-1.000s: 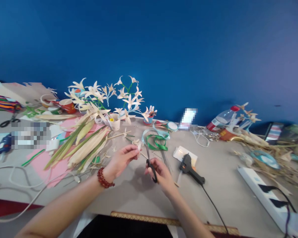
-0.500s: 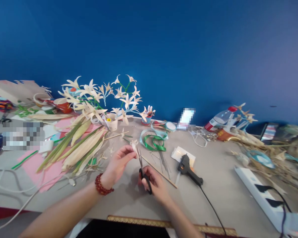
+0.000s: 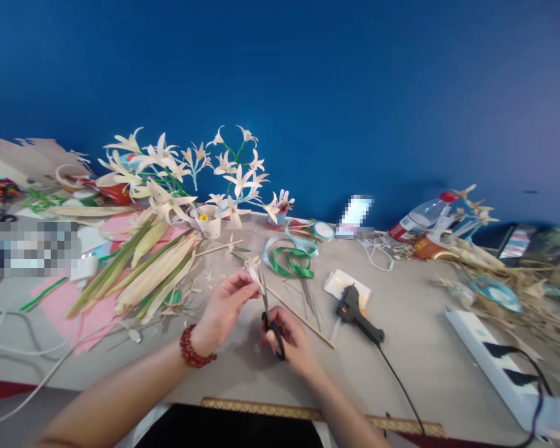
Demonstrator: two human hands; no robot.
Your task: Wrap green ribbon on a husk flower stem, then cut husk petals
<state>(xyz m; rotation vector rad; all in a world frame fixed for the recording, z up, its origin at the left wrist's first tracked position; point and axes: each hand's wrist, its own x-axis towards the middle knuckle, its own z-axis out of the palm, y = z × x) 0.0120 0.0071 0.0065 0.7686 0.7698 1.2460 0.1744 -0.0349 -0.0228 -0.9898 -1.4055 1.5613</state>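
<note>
My left hand (image 3: 228,306), with a red bead bracelet (image 3: 195,348) at the wrist, is closed in a pinch on a small pale husk strip (image 3: 254,270). Black-handled scissors (image 3: 272,333) are in my right hand (image 3: 289,342), their blades pointing up beside the strip. Whether the blades touch it I cannot tell. Behind the hands a thin wooden stick (image 3: 303,318) lies slanted on the table, near green ribbon (image 3: 292,261) and several thin wires (image 3: 312,298).
Left of my hands lie dried corn husks (image 3: 149,289) on pink paper (image 3: 56,311). Husk flowers (image 3: 168,202) stand behind, by a white cup (image 3: 210,225). At right are a black glue gun (image 3: 360,316) with its cord, a power strip (image 3: 490,367) and a plastic bottle (image 3: 420,218).
The scissors have moved left and up against the pale strip in my left hand, from a spot further right. The view has shifted slightly. Both hands keep their hold.
</note>
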